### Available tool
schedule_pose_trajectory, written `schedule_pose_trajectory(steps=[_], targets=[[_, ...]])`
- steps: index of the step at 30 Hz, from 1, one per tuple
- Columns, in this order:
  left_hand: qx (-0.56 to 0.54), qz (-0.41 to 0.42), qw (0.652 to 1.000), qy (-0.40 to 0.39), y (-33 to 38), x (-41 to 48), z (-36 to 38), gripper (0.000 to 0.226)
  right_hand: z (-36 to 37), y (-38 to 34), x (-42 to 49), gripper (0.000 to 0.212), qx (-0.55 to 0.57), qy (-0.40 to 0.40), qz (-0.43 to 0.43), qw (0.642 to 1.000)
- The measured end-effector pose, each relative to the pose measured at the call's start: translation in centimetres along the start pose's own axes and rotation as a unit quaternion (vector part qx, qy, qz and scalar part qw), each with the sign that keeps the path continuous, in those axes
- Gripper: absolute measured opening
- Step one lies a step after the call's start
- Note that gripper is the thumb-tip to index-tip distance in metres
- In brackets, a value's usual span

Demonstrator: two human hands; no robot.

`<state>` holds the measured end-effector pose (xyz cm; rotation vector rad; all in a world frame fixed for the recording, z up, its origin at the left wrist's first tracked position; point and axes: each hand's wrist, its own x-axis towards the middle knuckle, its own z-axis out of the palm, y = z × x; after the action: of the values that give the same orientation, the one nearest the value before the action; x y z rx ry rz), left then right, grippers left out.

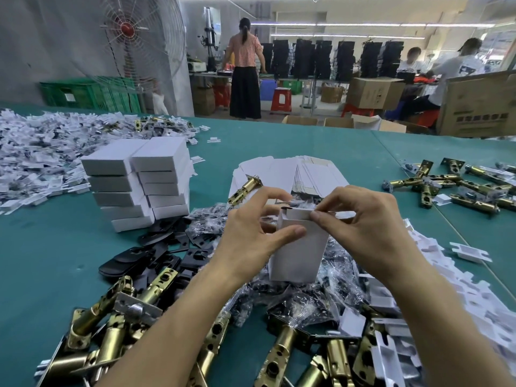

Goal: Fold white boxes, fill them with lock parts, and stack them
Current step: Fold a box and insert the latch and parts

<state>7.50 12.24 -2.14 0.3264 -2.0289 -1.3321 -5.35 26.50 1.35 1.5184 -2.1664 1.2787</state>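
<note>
I hold a white box point(300, 255) upright over the middle of the green table point(55, 261). My left hand point(251, 233) grips its left side, thumb across the front face. At the box's open top edge my right hand point(360, 227) pinches the flap. A brass latch point(245, 188) sticks out behind my left fingers. Flat unfolded white boxes point(279, 171) lie just beyond. A stack of folded white boxes point(139, 180) stands to the left. Brass latches point(111, 331) and black plates point(156, 255) lie below my forearms.
Small bags of parts point(301, 300) lie under the box. White plastic pieces are heaped at far left point(36, 152) and at right point(446, 275). More brass latches point(452, 185) lie at the right. People work at benches beyond the table, and a fan point(134, 34) stands behind.
</note>
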Motion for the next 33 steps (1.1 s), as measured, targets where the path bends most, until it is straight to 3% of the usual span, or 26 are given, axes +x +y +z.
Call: schedule_pose_trajectory(steps=[12, 24, 33], targets=[[-0.053, 0.013, 0.994, 0.093, 0.0, 0.4, -0.2, 0.019, -1.0, 0.6, 0.0, 0.031, 0.154, -0.082, 0.045, 0.984], [0.026, 0.069, 0.996, 0.055, -0.3, 0.4, -0.4, 0.009, -1.2, 1.4, -0.1, 0.037, 0.218, -0.094, 0.078, 0.968], [0.075, 0.112, 0.99, 0.031, -0.2, 0.3, -0.9, 0.018, -1.3, 1.1, -0.1, 0.029, 0.182, -0.091, 0.068, 0.977]])
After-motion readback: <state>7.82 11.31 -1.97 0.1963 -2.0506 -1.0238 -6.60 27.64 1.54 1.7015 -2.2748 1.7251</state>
